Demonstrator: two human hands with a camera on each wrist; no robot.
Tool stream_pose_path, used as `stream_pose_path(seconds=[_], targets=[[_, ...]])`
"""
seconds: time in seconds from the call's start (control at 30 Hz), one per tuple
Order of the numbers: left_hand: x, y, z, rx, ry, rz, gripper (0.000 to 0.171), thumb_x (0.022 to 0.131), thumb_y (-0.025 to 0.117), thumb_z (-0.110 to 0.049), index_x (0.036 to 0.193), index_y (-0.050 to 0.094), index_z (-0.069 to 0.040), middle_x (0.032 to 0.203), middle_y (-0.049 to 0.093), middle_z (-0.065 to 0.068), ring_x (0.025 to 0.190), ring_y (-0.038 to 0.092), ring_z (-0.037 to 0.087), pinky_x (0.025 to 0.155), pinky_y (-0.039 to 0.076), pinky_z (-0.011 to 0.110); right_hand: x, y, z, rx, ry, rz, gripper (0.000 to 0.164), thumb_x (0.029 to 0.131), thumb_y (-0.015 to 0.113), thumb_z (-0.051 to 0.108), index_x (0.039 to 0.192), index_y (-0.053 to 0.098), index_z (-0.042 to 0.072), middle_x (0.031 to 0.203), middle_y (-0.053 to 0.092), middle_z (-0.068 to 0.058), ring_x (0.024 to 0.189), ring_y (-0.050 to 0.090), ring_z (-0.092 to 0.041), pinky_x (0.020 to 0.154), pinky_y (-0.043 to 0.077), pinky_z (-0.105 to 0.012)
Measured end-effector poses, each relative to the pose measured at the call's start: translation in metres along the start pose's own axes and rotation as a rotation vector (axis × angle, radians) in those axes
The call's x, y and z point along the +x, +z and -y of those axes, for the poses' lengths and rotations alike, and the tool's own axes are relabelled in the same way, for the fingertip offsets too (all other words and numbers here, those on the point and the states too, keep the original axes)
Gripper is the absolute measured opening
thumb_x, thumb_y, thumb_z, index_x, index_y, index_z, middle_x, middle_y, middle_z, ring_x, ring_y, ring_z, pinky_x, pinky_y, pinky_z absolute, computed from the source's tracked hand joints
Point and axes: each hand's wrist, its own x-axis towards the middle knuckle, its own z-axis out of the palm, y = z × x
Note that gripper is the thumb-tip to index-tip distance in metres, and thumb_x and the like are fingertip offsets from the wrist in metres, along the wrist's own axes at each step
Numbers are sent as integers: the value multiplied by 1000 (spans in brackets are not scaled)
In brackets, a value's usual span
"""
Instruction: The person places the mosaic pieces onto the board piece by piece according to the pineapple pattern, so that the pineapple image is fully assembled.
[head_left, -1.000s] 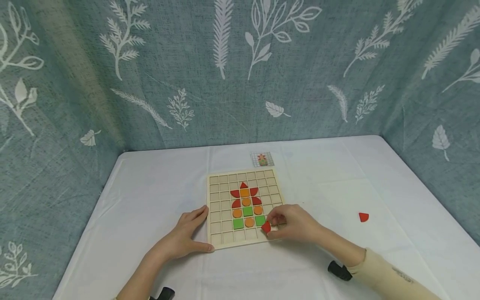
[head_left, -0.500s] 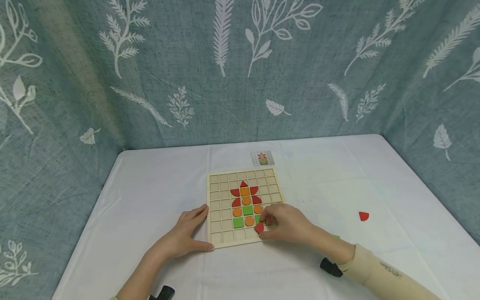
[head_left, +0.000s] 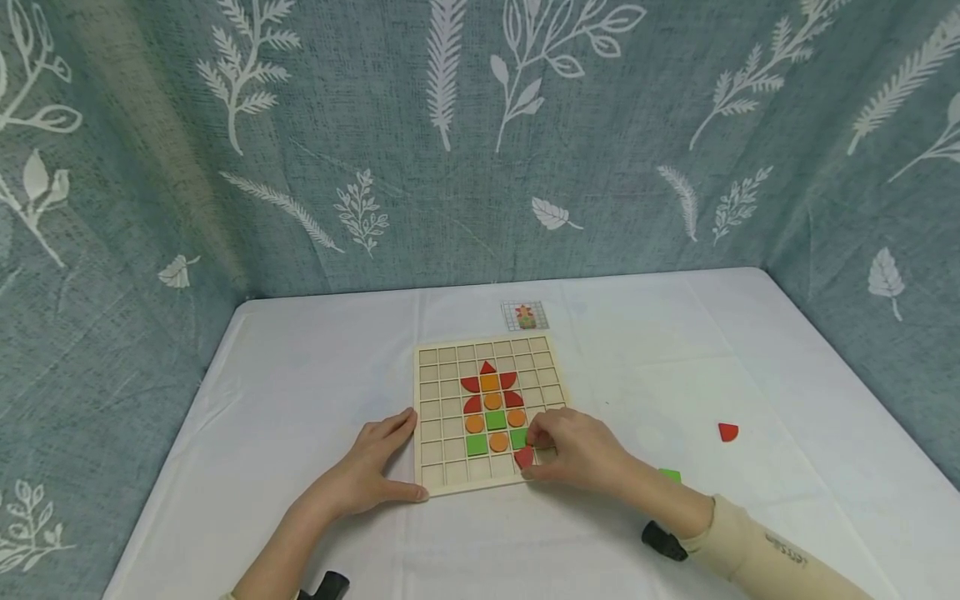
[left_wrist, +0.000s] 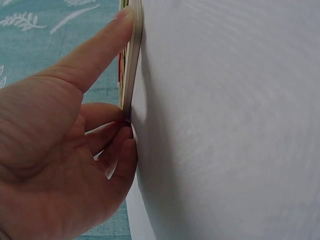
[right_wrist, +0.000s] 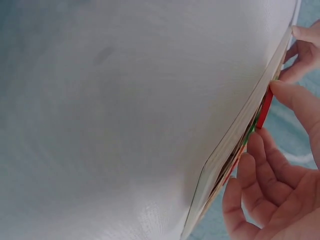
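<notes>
A square wooden grid board [head_left: 441,479] lies on the table with red, orange and green pieces set into a figure in its cells. Thumb and fingertips of my right hand [head_left: 581,446] pinch a red piece with a rounded edge [head_left: 523,457] over the lower cells, beside a green square [head_left: 517,437]. In the right wrist view this red piece [right_wrist: 265,107] stands tilted between thumb and fingers. My left hand [head_left: 371,467] rests at the board's near left corner, fingers along the left side and thumb on the front edge, as the left wrist view also shows.
Behind the board lies a small picture card [head_left: 525,316] with a similar figure. A red quarter-circle piece [head_left: 727,432] lies to the right. A green piece [head_left: 670,475] shows partly behind my right forearm. Patterned curtains [head_left: 480,192] enclose the white table [head_left: 322,358].
My right hand has carried the red piece a little to the left, then slightly back right. The green piece by the forearm has come into view. My left hand stays put.
</notes>
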Motion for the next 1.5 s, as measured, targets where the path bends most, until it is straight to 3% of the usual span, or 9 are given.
stream_pose_path(seconds=[0.3,0.63,0.87,1.0,1.17,1.5], targets=[[0,0,-1,-9,-4,2,106,70,87,-39,150,30,3,158,25,16,137,25,36,108,28,57,-1,0,-1,21,9,16,29,71,87,32,82,64,20,77,55,14,75,49,-6,67,44,-25],[-2,-1,-2,-5,-1,-2,106,70,86,-40,150,31,2,158,25,15,137,25,35,108,29,57,-1,-1,-2,77,-29,49,17,77,82,22,83,66,19,74,56,14,73,50,-7,66,44,-25],[-1,0,-2,-6,-1,-1,106,71,86,-39,150,31,2,158,25,16,137,25,35,108,29,57,-9,-14,-13,162,-10,53,18,80,81,28,89,69,18,76,58,15,72,53,-6,66,47,-24],[0,0,-1,-5,-5,-3,106,70,87,-38,150,31,2,158,25,16,137,25,36,107,29,57,-20,-26,-31,197,-21,16,15,83,79,24,92,70,17,82,63,14,76,55,-7,67,48,-25],[1,0,0,2,-2,-3,106,70,86,-39,150,31,3,158,24,16,137,24,36,108,29,57,-42,-40,-59,194,38,-16,17,83,79,26,96,70,19,91,64,14,82,54,-8,71,49,-27],[1,1,0,5,6,-3,106,71,86,-39,150,31,3,158,24,17,137,25,37,108,28,58,-94,-65,-100,153,108,42,33,78,81,40,100,67,20,97,63,13,85,51,-9,74,48,-27]])
